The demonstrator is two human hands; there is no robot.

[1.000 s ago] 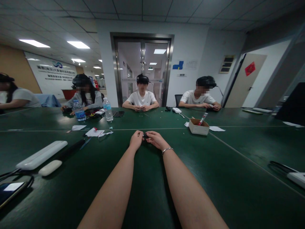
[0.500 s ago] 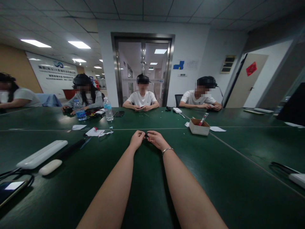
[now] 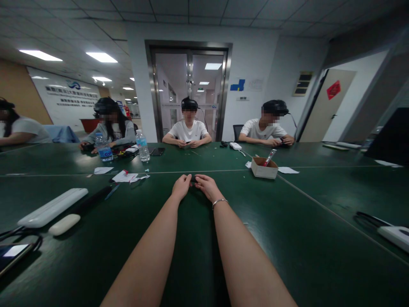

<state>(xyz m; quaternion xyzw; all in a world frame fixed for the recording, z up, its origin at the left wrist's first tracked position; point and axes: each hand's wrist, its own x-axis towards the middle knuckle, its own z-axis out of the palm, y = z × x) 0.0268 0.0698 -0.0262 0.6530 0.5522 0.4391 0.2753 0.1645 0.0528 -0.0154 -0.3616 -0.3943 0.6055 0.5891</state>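
My left hand (image 3: 181,186) and my right hand (image 3: 206,186) meet over the middle of the green table (image 3: 198,256), arms stretched forward. Between their fingertips is a small black object (image 3: 193,179), mostly covered by the fingers, so its kind does not show. Both hands are closed on it, the left from its left side and the right from its right side. A metal bracelet (image 3: 220,203) circles my right wrist.
An open cardboard box (image 3: 264,170) with a red-and-white item stands right of my hands. Left lie paper scraps (image 3: 124,176), two water bottles (image 3: 142,147), a white power bank-like bar (image 3: 54,207), a white oval case (image 3: 64,224) and a phone (image 3: 12,256). Several people sit across the table.
The view has shifted slightly, so the scene sits a little further left. My hands stay together around the small black object, which shows a bit more between the fingers.
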